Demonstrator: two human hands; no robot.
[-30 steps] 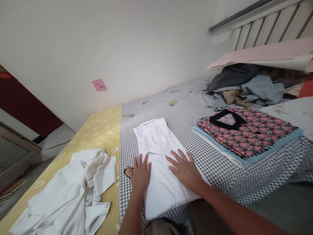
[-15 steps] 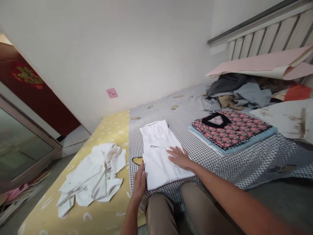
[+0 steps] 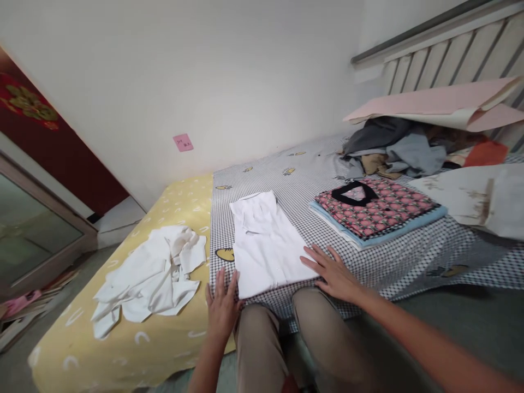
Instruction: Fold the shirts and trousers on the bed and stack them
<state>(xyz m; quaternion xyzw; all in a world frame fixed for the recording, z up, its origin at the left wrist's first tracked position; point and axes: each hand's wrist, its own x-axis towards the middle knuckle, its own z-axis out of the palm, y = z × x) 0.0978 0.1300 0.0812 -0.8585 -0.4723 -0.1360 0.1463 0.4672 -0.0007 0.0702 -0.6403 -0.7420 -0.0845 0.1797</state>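
A folded white shirt (image 3: 266, 240) lies flat on the checked sheet (image 3: 311, 180) near the bed's near edge, its collar end pointing toward the wall. The left hand (image 3: 221, 305) rests flat and open, fingers spread, at the shirt's near left corner, fingertips just touching its edge; it grips nothing. The right hand (image 3: 333, 273) lies flat and open too, fingers spread, against the shirt's near right corner, holding nothing. Both knees in tan trousers (image 3: 286, 338) press up to the bed edge just below the shirt. To the left, on the yellow sheet (image 3: 172, 202), sits a crumpled white garment (image 3: 151, 275), well apart from the hands. To the right, farther in, a folded pink patterned top (image 3: 376, 210) rests on a blue one. Beyond it, near the headboard (image 3: 450, 54), lies a heap of clothes (image 3: 401, 144) under a pink board (image 3: 434, 103)
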